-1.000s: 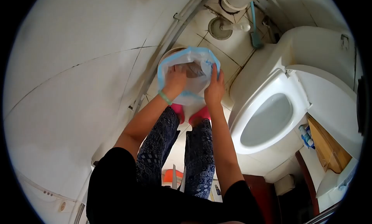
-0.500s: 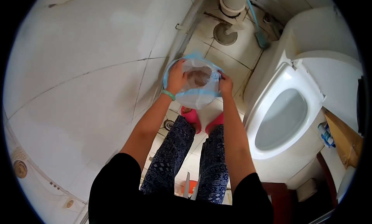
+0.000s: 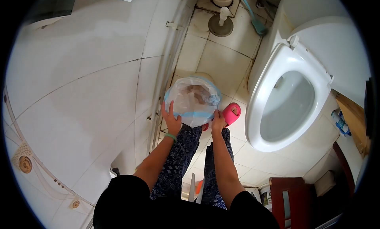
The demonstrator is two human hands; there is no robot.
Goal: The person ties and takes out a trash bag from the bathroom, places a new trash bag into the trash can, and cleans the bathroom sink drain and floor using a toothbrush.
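Observation:
A round bin (image 3: 206,77) stands on the tiled floor, lined with a translucent bag (image 3: 194,119) that has a light blue band folded over the rim. Crumpled plastic and brownish matter show inside. My left hand (image 3: 171,119), with a green bangle at the wrist, lies against the near left side of the bag, its fingers spread. At the near right rim, my right hand (image 3: 217,122) pinches the bag's edge between thumb and fingers.
To the right is a white toilet (image 3: 257,114) with its lid raised. A floor drain with a pipe (image 3: 221,26) and a blue-green brush (image 3: 259,27) are at the back. A pink slipper (image 3: 232,114) is beside the bin. A tiled wall (image 3: 79,90) rises on the left.
Both hands and the lined bin show lower in the view. My left hand has shifted from the inner left rim to the near left side. One pink slipper now shows right of the bin.

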